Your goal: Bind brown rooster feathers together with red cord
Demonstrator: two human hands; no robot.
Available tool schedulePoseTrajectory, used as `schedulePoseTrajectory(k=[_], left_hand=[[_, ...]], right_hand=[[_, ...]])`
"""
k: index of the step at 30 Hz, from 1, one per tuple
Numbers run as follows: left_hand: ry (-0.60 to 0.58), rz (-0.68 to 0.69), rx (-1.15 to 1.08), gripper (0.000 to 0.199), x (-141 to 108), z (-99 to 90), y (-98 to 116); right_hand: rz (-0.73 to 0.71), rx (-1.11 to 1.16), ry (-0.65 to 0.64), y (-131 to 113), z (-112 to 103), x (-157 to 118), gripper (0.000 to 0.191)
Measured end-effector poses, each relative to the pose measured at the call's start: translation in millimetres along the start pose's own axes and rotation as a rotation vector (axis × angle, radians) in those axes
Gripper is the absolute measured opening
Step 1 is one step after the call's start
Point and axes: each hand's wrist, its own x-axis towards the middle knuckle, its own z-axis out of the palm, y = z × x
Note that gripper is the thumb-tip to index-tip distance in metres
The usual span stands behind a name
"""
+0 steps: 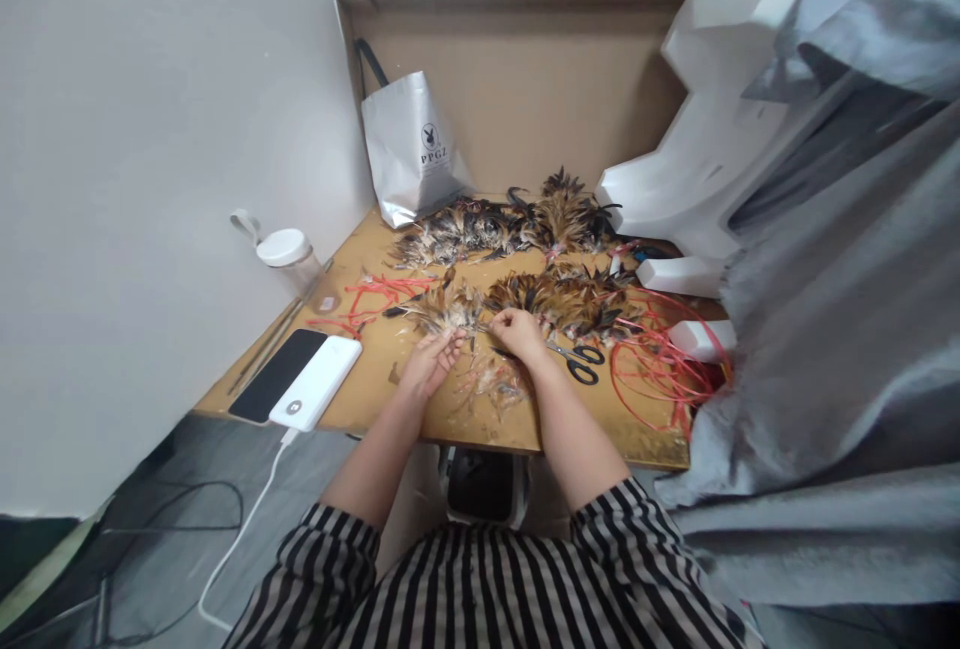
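Observation:
My left hand [433, 363] is closed at the fingertips on a feather, at the near edge of a small pale-brown feather pile [450, 307]. Close to its right, my right hand [519, 333] is pinched, thumb against fingers; what lies between them is too small to make out. Black-handled scissors [583, 363] lie just right of my right wrist, blades partly hidden behind the hand. A thicker row of brown and black feathers [562, 301] is behind my right hand. Loose pale feather scraps [496, 381] are scattered between my forearms.
Dark feather bunches [480, 229] line the back, near a silver bag [409, 154]. Red strips [660, 359] tangle at right; more red ties [375, 294] lie left. A phone [277, 374], cabled white power bank [315, 384] and lidded cup [289, 257] sit left. White foam [675, 169] and grey cloth [840, 309] border the right.

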Motion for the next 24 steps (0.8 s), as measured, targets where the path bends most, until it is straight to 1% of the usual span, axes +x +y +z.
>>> schedulePoseTrajectory(k=[2, 5, 8, 10, 12, 14, 16, 18, 20, 22, 24], left_hand=[[0.009, -0.001, 0.002, 0.013, -0.2, 1.0, 0.3], [0.013, -0.004, 0.008, 0.012, -0.3, 1.8, 0.7], [0.0, -0.007, 0.012, 0.012, -0.4, 1.5, 0.8], [-0.003, -0.01, 0.008, 0.012, -0.6, 1.1, 0.8], [-0.002, -0.009, 0.003, 0.013, -0.7, 0.9, 0.8], [-0.003, -0.009, 0.002, 0.013, -0.7, 0.9, 0.6], [-0.005, -0.01, 0.008, 0.014, -0.4, 1.1, 0.4], [-0.004, -0.008, 0.014, 0.014, 0.1, 1.4, 0.0], [-0.004, -0.007, 0.018, 0.014, 0.5, 1.6, -0.3], [-0.009, -0.009, 0.018, 0.014, 0.9, 1.4, -0.6], [-0.021, -0.01, 0.021, 0.014, 1.3, 0.9, -0.7]], right_hand=[[-0.021, -0.221, -0.03, -4.7, -1.6, -4.1, 0.021], [-0.042, -0.441, -0.06, -10.8, -0.9, -8.1, 0.024], [-0.026, -0.514, -0.054, -11.5, 1.6, -7.9, 0.026], [0.014, -0.449, -0.027, -8.6, 2.3, -5.7, 0.026], [0.041, -0.249, -0.002, -4.7, 2.1, -2.9, 0.023], [0.055, 0.074, 0.019, -2.1, 1.7, -0.7, 0.02], [0.099, 0.438, -0.001, -2.8, 1.7, -0.3, 0.021], [0.164, 0.774, -0.083, -7.4, 2.3, -2.1, 0.023], [0.207, 1.039, -0.204, -14.7, 3.8, -5.5, 0.024], [0.229, 1.207, -0.281, -22.9, 6.6, -9.3, 0.024], [0.251, 1.291, -0.307, -30.2, 10.7, -13.0, 0.024]])
